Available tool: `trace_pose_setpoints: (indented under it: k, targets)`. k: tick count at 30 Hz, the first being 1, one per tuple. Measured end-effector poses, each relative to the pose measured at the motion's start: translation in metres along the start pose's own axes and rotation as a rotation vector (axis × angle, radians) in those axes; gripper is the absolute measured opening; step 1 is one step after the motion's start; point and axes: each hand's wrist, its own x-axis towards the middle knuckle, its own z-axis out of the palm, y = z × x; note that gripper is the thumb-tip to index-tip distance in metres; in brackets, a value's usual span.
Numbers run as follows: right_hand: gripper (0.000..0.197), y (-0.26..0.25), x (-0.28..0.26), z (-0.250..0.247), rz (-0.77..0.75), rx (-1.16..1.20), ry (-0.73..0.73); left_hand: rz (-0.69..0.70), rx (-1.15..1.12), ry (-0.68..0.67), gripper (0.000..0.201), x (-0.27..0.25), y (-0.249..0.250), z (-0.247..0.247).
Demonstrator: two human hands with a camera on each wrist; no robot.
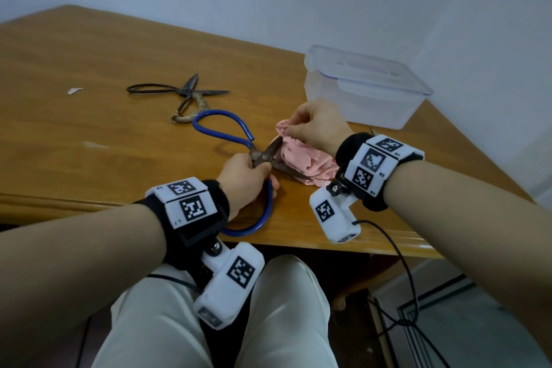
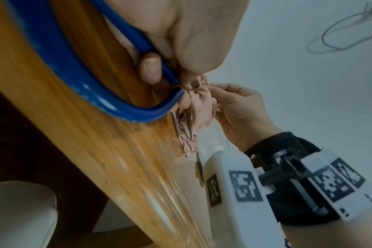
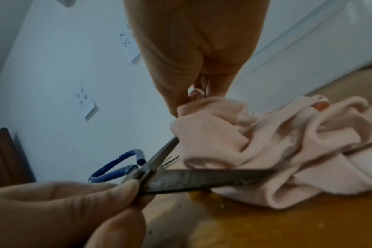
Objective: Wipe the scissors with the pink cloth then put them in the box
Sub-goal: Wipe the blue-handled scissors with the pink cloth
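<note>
Blue-handled scissors (image 1: 227,128) lie spread near the table's front edge, their rusty blades (image 3: 202,179) apart. My left hand (image 1: 248,179) grips them at the pivot, thumb on the metal. My right hand (image 1: 316,125) pinches the bunched pink cloth (image 1: 307,161) around the far blade, while the near blade lies across the cloth's lower folds. In the left wrist view the blue handle loop (image 2: 74,80) fills the top left. The clear plastic box (image 1: 364,86) stands behind my right hand with its lid on.
A second pair of dark old scissors (image 1: 182,95), one handle wrapped in cord, lies open further back on the wooden table (image 1: 89,69). A small white scrap (image 1: 74,90) lies at the left. The wall runs close behind the box. My knees are under the table's edge.
</note>
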Motion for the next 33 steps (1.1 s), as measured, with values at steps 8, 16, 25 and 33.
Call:
trace_pose_setpoints:
  k: [8,16,25,33]
  targets:
    - [0.005,0.000,-0.005,0.001,-0.070,-0.106,-0.088,-0.006,0.021,-0.013,0.020,0.001,0.002,0.001]
    - [0.001,0.009,0.007,-0.006,0.031,-0.133,-0.007,-0.014,0.027,-0.038,0.024,0.001,0.003,0.000]
    - [0.009,-0.005,-0.007,-0.020,-0.080,-0.052,-0.063,0.004,0.013,-0.039,0.026,0.001,0.001,-0.001]
    - [0.026,-0.017,-0.008,-0.020,-0.289,-0.455,-0.307,0.009,0.024,-0.018,0.028,0.001,-0.001,0.001]
